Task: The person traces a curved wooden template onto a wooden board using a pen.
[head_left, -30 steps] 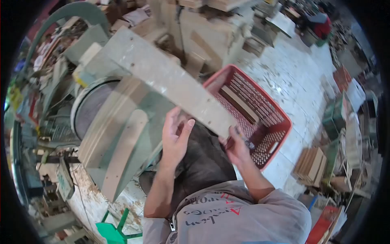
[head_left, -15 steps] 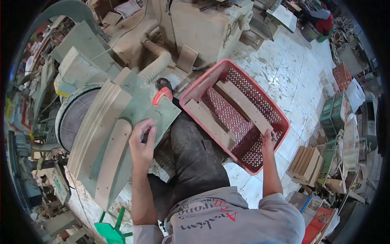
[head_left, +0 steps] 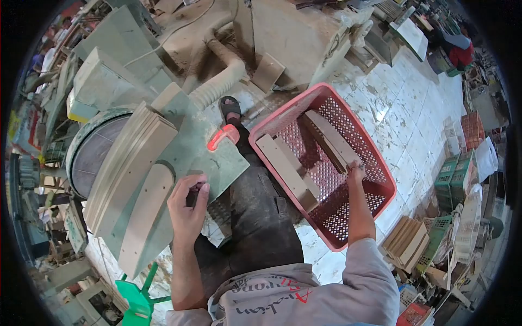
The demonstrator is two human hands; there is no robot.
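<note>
Inside the pink plastic crate (head_left: 255, 130), my right hand (head_left: 356, 171) grips the near end of a curved wooden board (head_left: 333, 138). That board lies along the crate's right side, over another piece. More flat wooden boards (head_left: 284, 168) rest against the crate's left side. My left hand (head_left: 186, 202) hovers over the near edge of the green worktable (head_left: 215, 168), loosely curled with a gap between thumb and fingers and nothing visible in it. Beside it lies a single curved board (head_left: 145, 217) with small holes. Further left is a stack of curved boards (head_left: 128, 163).
A round sanding disc (head_left: 100, 155) stands behind the stack. A red-orange piece (head_left: 223, 137) sits at the table's far edge. Below left is a green plastic stool (head_left: 136, 304). Stacked wood pieces (head_left: 405, 244) and green crates (head_left: 455, 179) line the right. A ribbed hose (head_left: 220, 84) runs ahead.
My right hand has moved further into the crate, and the curved board with it sits lower and farther in. The view has shifted slightly. My left hand stays by the table edge.
</note>
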